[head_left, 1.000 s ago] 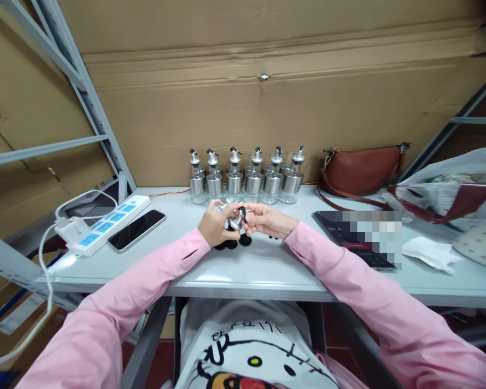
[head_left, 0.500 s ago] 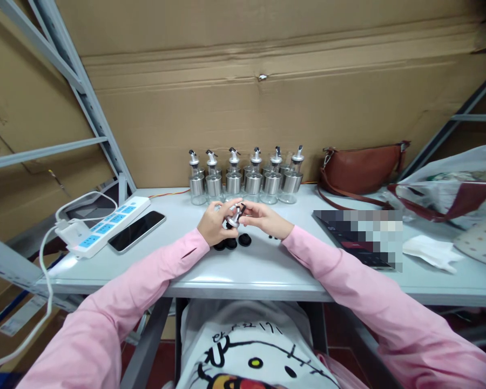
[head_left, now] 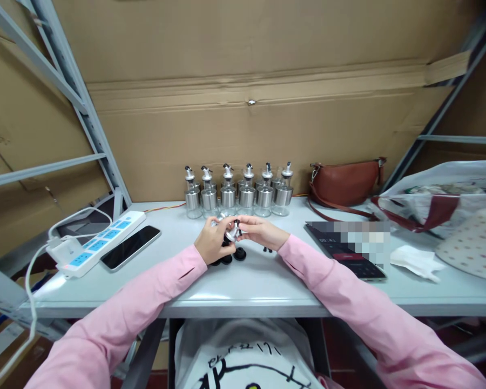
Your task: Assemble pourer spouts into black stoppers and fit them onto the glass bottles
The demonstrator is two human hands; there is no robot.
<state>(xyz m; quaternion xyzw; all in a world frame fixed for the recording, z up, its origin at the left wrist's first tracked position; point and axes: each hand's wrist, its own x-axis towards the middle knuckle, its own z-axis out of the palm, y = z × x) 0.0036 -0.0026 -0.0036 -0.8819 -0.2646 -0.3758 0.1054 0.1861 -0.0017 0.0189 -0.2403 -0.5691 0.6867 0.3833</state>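
Note:
Near the middle of the table, my left hand (head_left: 214, 239) grips a silver pourer top (head_left: 231, 233) between thumb and fingers. My right hand (head_left: 263, 232) pinches the small black spout piece (head_left: 238, 227) on that top from the right. Several black round caps (head_left: 240, 254) lie on the table just below my left hand, partly hidden by it. Small black pieces (head_left: 268, 249) rest under my right wrist. Behind my hands stand glass bottles with steel sleeves (head_left: 247, 199), the front ones fitted with silver and black pourer tops.
On the left of the table (head_left: 243, 286) are a power strip (head_left: 101, 243) with a white charger and a phone (head_left: 131, 247). To the right lie a brown bag (head_left: 346, 183), a tablet (head_left: 348, 251), a white tissue (head_left: 417, 262) and a plastic bag (head_left: 441, 200). Cardboard rises behind.
The view has tilted up slightly, so the table things appear lower. Both hands stay together around the pourer top, which is turned slightly differently.

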